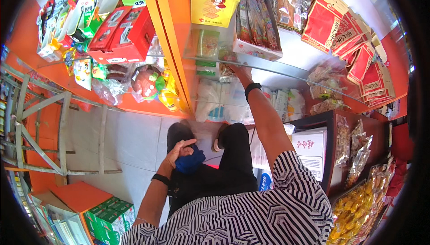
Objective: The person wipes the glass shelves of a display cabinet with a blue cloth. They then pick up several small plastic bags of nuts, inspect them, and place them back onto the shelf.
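Observation:
My left hand [180, 150] is closed around a bunched dark blue cloth [190, 160] above my thigh, with its index finger stretched out. My right hand [244, 73] reaches in at the front edge of a glass shelf [292, 74]. Its fingertips are beside a small clear snack packet [227, 72], and the glass edge and reflections blur them. I cannot tell whether they grip it. Just above that hand on the glass stands an open carton of long wrapped snack sticks [257, 23]. A yellow biscuit packet [215, 3] lies left of the carton.
Red and kraft-paper snack bags [326, 21] line the shelf's right side. An orange upright panel [171, 40] divides it from a bay holding a red carton [122, 36]. A wooden frame [63, 134] stands at left. A dark cabinet [359, 137] with hanging packets is close at right.

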`<move>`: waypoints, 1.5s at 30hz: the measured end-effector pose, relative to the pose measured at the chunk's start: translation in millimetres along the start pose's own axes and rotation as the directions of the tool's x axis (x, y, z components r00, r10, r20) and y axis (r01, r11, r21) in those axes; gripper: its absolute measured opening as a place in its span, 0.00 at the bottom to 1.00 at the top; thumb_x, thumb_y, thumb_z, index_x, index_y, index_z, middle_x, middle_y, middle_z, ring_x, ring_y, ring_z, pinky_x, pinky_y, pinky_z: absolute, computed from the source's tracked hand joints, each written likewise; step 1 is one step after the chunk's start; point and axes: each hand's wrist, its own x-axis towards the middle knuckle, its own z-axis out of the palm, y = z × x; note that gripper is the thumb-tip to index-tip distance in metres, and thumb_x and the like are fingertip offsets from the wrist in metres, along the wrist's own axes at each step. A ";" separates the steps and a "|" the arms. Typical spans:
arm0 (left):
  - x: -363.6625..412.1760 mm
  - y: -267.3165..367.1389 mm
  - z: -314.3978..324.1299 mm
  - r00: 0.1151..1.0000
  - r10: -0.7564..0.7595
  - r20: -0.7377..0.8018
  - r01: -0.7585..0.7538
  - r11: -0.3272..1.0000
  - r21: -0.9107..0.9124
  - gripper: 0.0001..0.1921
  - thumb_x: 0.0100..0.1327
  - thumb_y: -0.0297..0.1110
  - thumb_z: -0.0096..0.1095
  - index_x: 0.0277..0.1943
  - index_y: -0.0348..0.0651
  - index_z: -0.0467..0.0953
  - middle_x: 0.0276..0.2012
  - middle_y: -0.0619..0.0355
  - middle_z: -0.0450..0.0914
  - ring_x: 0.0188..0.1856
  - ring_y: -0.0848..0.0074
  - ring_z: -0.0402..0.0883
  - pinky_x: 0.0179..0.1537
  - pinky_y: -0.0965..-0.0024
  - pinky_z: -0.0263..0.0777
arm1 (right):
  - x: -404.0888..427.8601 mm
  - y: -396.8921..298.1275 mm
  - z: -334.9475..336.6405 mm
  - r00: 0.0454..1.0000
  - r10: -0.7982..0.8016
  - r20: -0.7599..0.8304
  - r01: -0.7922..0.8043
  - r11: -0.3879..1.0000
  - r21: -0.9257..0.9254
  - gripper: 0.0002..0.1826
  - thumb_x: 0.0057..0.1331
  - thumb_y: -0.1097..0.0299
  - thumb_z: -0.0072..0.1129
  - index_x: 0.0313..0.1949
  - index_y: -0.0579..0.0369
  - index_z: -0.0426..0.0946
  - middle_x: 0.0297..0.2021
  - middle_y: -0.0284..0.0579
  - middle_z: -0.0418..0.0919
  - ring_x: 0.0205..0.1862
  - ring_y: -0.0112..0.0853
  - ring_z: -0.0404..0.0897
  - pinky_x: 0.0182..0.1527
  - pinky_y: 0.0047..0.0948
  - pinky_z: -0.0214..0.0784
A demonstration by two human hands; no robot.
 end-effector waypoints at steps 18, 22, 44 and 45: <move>7.6 5.2 -7.9 1.000 -0.022 0.018 0.023 0.994 -0.104 0.36 0.68 0.60 0.50 0.68 0.41 0.62 0.32 0.57 0.78 0.29 0.77 0.78 0.33 0.74 0.75 | 0.5 8.7 19.2 0.998 -0.033 0.062 0.037 0.996 -0.075 0.27 0.60 0.44 0.59 0.40 0.60 0.81 0.38 0.58 0.81 0.40 0.49 0.80 0.42 0.45 0.73; 4.8 2.8 -7.0 0.999 -0.035 0.001 0.035 0.996 -0.085 0.34 0.69 0.60 0.48 0.68 0.42 0.63 0.32 0.58 0.78 0.31 0.77 0.77 0.34 0.74 0.74 | -28.5 -12.9 3.4 0.986 -0.100 -0.135 0.071 0.977 -0.201 0.29 0.62 0.41 0.55 0.44 0.60 0.76 0.44 0.61 0.78 0.45 0.54 0.78 0.45 0.48 0.72; 6.8 8.2 -4.9 0.999 -0.017 0.027 0.020 0.992 -0.125 0.35 0.68 0.57 0.52 0.67 0.39 0.63 0.31 0.56 0.79 0.29 0.78 0.78 0.33 0.76 0.76 | 34.6 34.8 24.0 0.973 0.172 0.155 -0.232 0.722 0.652 0.22 0.56 0.51 0.66 0.38 0.59 0.78 0.33 0.51 0.79 0.36 0.41 0.80 0.33 0.42 0.75; 7.1 7.8 -4.5 1.000 -0.017 -0.008 0.016 0.992 -0.123 0.35 0.68 0.57 0.52 0.68 0.39 0.63 0.31 0.56 0.79 0.29 0.78 0.78 0.33 0.76 0.76 | 33.6 36.2 25.6 0.963 0.221 0.155 -0.268 0.704 0.657 0.22 0.55 0.51 0.66 0.38 0.59 0.78 0.33 0.50 0.79 0.36 0.40 0.80 0.33 0.42 0.75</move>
